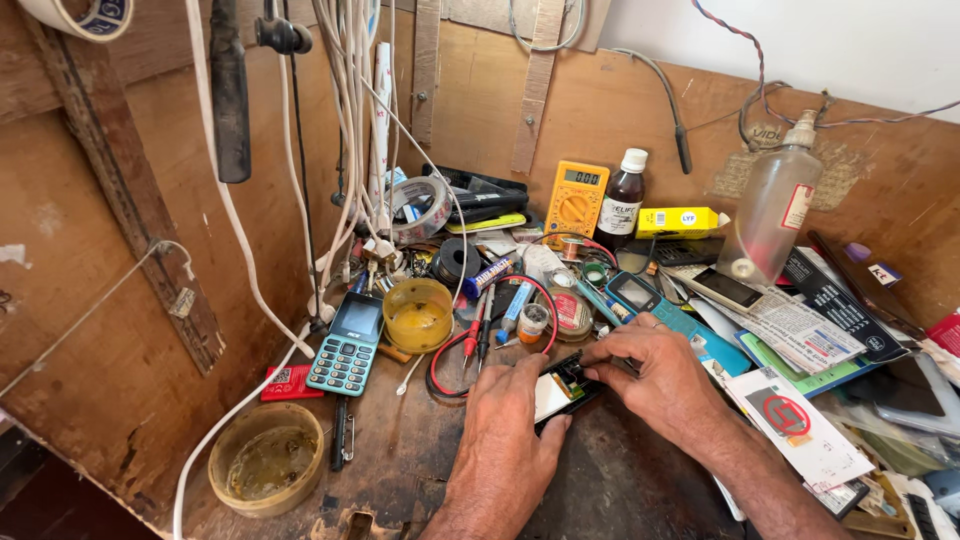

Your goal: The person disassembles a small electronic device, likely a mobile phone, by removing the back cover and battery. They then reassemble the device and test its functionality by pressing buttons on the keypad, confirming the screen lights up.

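Left hand: the left hand (pixel 505 440) lies low in the middle of the worktop (pixel 400 470); its fingers are grasping the near end of a small phone (pixel 562 390).
Right hand: the right hand (pixel 655 375) is on the far end of the same phone, fingers bent and pressing on its upper edge.
Small phone: dark body with a pale screen, lying tilted between the two hands, on the worktop or just above it; I cannot tell which.
Left of the hands: a teal keypad phone (pixel 347 350) lies flat, and beside it stands a yellow cup (pixel 418 314).
Near corner: a round tin (pixel 266 458) with dull residue sits near the worktop's left edge.
Behind the hands: red and black probe leads (pixel 470 345) curl on the worktop; a yellow multimeter (pixel 576 200) leans on the back wall next to a dark bottle (pixel 622 200).
Right side: a clear plastic bottle (pixel 775 205) stands above a heap of papers (pixel 800 330).
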